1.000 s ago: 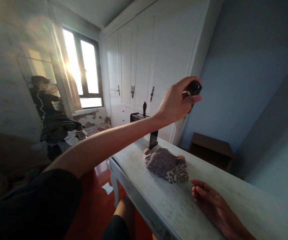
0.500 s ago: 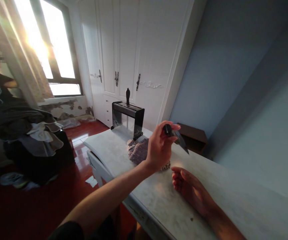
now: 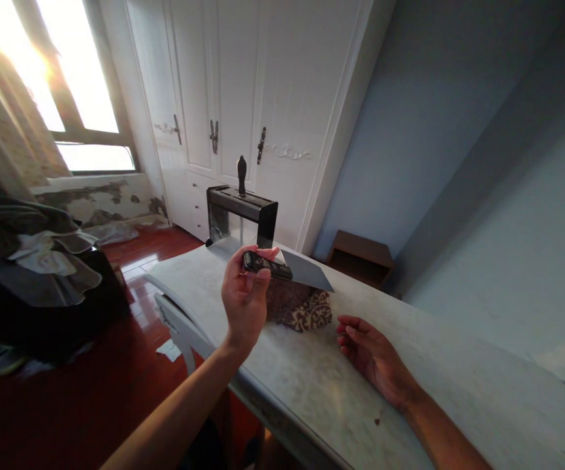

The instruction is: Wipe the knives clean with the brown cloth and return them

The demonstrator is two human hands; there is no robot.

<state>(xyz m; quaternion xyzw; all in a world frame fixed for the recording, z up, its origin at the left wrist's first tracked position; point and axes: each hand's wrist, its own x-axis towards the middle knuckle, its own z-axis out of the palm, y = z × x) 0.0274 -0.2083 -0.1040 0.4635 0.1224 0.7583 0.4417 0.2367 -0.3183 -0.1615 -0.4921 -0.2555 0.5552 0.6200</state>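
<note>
My left hand (image 3: 245, 307) is closed around the black handle of a kitchen knife (image 3: 307, 270), holding it above the table. The wide blade points to the right, its tip a little lower than the handle. Under the knife lies a crumpled brown patterned cloth (image 3: 311, 312), partly hidden by my left hand and the blade. To the right of the cloth, my right hand (image 3: 377, 359) rests low over the tabletop with fingers loosely curled, holding nothing. Behind the knife stands a black knife holder (image 3: 243, 201) with clear panels and one black handle sticking up from its top.
The marbled white table (image 3: 321, 385) has a small dark crumb (image 3: 377, 422) near its front edge. A white chair (image 3: 177, 326) is tucked at the left side. Clothes (image 3: 42, 261) are heaped further left. A brown open-fronted cabinet (image 3: 360, 258) stands beyond the table.
My left hand has moved left with the knife and turned it, so the blade's flat side shows. More of the patterned cloth is visible. My view has shifted right; the right hand stays near the cloth.
</note>
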